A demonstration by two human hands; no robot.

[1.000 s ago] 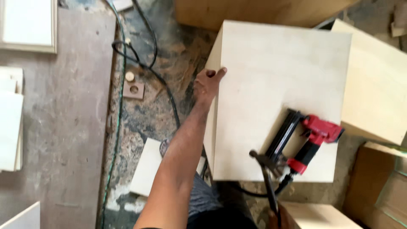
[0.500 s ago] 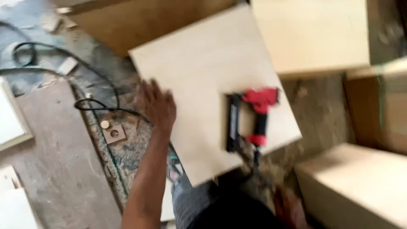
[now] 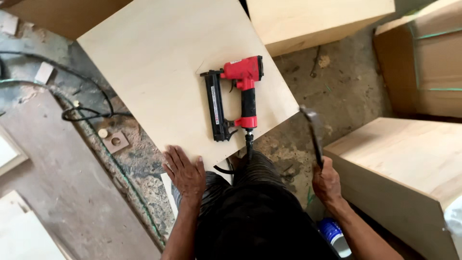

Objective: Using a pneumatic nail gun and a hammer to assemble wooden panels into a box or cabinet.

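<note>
Since half a second ago my left hand slid to the plywood panel's near corner, lying flat; right hand grips a hammer. Nail gun rests mid-panel: keep the panel pressed steady.

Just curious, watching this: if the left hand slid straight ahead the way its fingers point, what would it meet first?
Probably the black magazine of the red nail gun lying on the pale plywood panel. The left hand already rests on the panel's near edge; the exact line is uncertain.

We see stained concrete floor: plywood boxes, black cable, wood offcuts; plywood panel carries red nail gun.
</note>
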